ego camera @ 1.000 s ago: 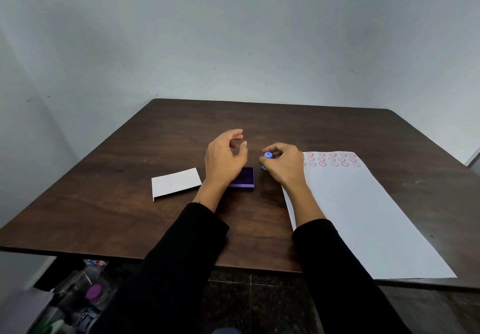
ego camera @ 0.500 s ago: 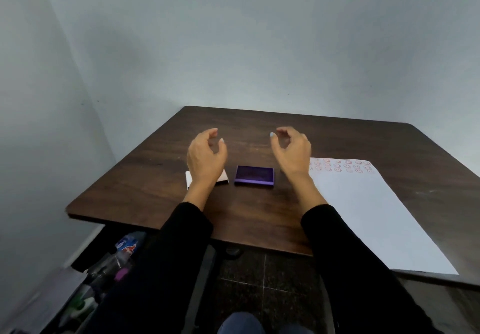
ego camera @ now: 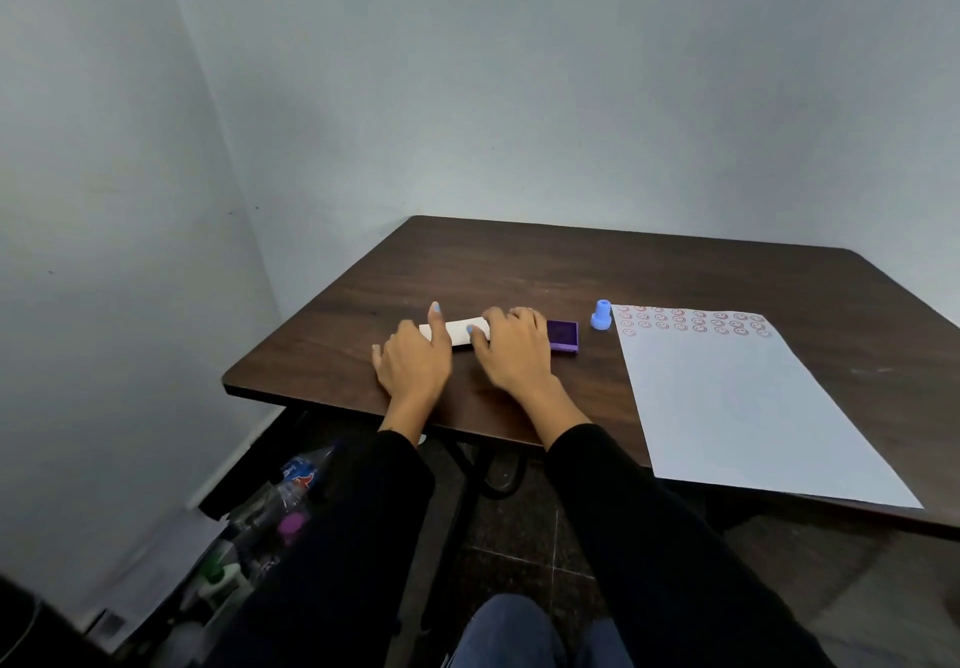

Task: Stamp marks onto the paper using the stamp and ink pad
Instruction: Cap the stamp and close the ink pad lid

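Observation:
A small blue stamp (ego camera: 601, 315) stands upright on the dark wooden table (ego camera: 519, 272), untouched, beside the top left corner of the white paper (ego camera: 727, 407). Rows of red round marks run along the paper's far edge. The open purple ink pad (ego camera: 564, 336) lies just left of the stamp. A white lid (ego camera: 461, 332) lies left of the pad. My right hand (ego camera: 514, 353) curls over the lid's right end, thumb on top. My left hand (ego camera: 415, 361) rests at its left end with fingers spread and the index finger raised.
The table's near left corner (ego camera: 228, 381) is close to my left hand. Below it on the floor stand several bottles and containers (ego camera: 275, 517). Grey walls close in on the left and behind the table.
One second ago my right hand held the stamp; it now stands alone by the paper. Both hands have moved left onto the white lid. The view has swung to the left.

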`<act>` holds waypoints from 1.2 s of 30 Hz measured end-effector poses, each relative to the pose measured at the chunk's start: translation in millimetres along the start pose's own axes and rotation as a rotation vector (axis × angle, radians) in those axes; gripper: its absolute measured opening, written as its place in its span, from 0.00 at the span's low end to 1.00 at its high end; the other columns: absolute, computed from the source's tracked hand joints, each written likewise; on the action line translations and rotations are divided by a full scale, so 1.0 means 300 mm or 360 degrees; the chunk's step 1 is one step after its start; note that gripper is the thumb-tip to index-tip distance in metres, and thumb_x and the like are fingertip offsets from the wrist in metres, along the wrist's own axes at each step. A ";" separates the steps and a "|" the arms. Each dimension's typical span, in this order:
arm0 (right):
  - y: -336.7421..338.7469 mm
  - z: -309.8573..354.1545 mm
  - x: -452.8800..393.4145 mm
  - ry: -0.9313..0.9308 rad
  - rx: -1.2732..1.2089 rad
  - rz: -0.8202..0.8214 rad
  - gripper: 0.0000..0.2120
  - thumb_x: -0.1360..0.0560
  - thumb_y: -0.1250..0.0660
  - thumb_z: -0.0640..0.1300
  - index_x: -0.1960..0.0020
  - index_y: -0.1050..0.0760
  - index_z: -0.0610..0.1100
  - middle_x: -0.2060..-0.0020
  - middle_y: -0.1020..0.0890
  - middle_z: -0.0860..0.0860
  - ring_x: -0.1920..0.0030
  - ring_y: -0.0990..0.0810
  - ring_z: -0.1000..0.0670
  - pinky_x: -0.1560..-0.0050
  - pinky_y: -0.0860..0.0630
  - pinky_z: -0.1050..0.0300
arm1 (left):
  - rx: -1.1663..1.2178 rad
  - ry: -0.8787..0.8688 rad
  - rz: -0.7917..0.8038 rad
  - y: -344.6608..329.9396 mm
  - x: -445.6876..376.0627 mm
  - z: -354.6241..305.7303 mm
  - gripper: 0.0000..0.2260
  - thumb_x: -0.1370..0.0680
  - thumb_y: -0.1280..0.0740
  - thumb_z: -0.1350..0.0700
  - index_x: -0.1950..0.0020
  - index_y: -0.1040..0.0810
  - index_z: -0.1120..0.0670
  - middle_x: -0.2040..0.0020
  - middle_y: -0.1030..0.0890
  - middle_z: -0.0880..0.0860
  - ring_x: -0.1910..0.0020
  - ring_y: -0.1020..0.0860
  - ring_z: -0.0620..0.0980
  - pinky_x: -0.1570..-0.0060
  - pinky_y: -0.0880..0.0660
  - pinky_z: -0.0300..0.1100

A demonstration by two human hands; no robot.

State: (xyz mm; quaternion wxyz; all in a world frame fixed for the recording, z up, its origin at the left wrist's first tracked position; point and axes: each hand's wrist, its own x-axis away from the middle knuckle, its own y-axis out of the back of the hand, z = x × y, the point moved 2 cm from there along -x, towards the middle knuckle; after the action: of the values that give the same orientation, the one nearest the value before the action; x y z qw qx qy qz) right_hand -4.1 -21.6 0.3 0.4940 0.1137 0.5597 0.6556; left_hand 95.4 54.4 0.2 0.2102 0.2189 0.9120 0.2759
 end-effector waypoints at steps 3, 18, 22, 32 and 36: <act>-0.010 0.005 0.011 -0.0026 -0.0091 0.0007 0.16 0.22 0.43 0.49 0.40 0.28 0.41 0.43 0.20 0.40 0.32 0.34 0.42 0.27 0.49 0.49 | 0.0067 0.0041 -0.0013 0.000 0.010 -0.016 0.29 0.20 0.50 0.40 0.51 0.23 0.64 0.49 0.18 0.63 0.43 0.24 0.63 0.31 0.39 0.56; 0.112 -0.184 0.066 -0.0644 -0.0679 -0.0597 0.15 0.23 0.42 0.40 0.37 0.30 0.42 0.44 0.22 0.44 0.42 0.26 0.45 0.50 0.27 0.54 | 0.0617 -0.0207 0.0267 -0.193 0.047 -0.171 0.16 0.22 0.40 0.59 0.36 0.26 0.60 0.41 0.20 0.59 0.40 0.23 0.57 0.37 0.29 0.48; 0.105 -0.208 0.071 -0.0764 -0.0785 -0.0656 0.14 0.22 0.43 0.40 0.39 0.27 0.40 0.44 0.20 0.42 0.43 0.23 0.44 0.46 0.27 0.55 | 0.0649 -0.0217 0.0310 -0.218 0.034 -0.167 0.16 0.23 0.40 0.60 0.36 0.25 0.61 0.40 0.19 0.58 0.39 0.23 0.55 0.37 0.28 0.45; 0.096 -0.227 0.076 -0.0939 -0.0846 -0.0684 0.10 0.23 0.39 0.40 0.45 0.22 0.40 0.50 0.16 0.43 0.50 0.19 0.46 0.52 0.29 0.60 | 0.0578 -0.0215 0.0333 -0.224 0.036 -0.147 0.16 0.24 0.37 0.61 0.37 0.25 0.61 0.43 0.18 0.57 0.42 0.22 0.54 0.39 0.27 0.44; 0.093 -0.228 0.073 -0.0937 -0.0823 -0.0619 0.11 0.25 0.37 0.39 0.43 0.23 0.39 0.48 0.17 0.44 0.47 0.19 0.46 0.46 0.26 0.57 | 0.0526 -0.0208 0.0360 -0.224 0.035 -0.145 0.17 0.25 0.37 0.62 0.37 0.25 0.61 0.44 0.18 0.57 0.42 0.21 0.55 0.39 0.27 0.46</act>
State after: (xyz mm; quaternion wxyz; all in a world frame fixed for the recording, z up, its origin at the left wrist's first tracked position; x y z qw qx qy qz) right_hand -77.5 -43.9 -8.6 0.7589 0.0608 0.2234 0.6086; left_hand 45.8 -8.5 -9.4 0.1979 0.3689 0.8989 0.1297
